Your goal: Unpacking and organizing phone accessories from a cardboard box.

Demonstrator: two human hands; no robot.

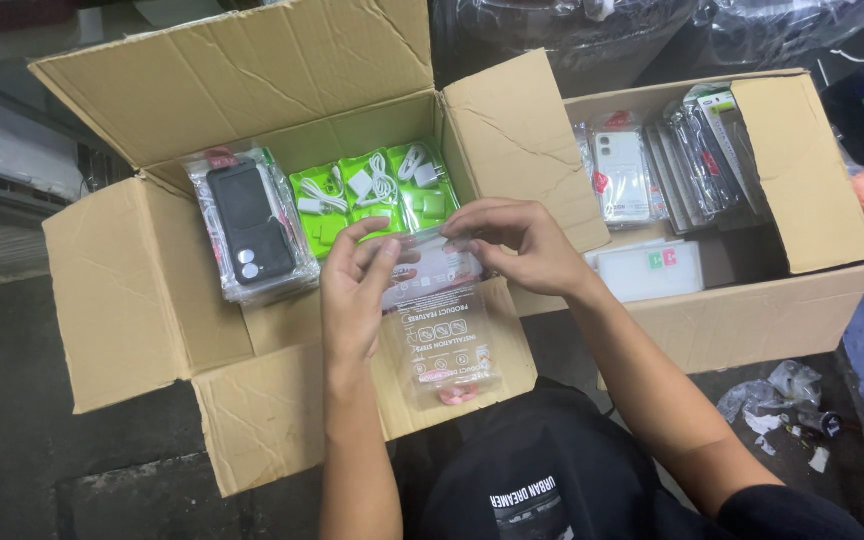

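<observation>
Both hands, left hand (354,290) and right hand (522,245), pinch shut on the top edge of a clear printed plastic sleeve (440,325) above the open cardboard box (132,300); opening its flap seems underway, calling for a steady peel.

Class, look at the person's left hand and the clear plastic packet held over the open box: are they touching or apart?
Touching. The head view shows the left hand with its fingers pinching the top edge of the clear plastic packet; the right hand grips the same edge.

Clear packet (442,330) top edge hidden behind both hands' fingers (492,225)
</observation>
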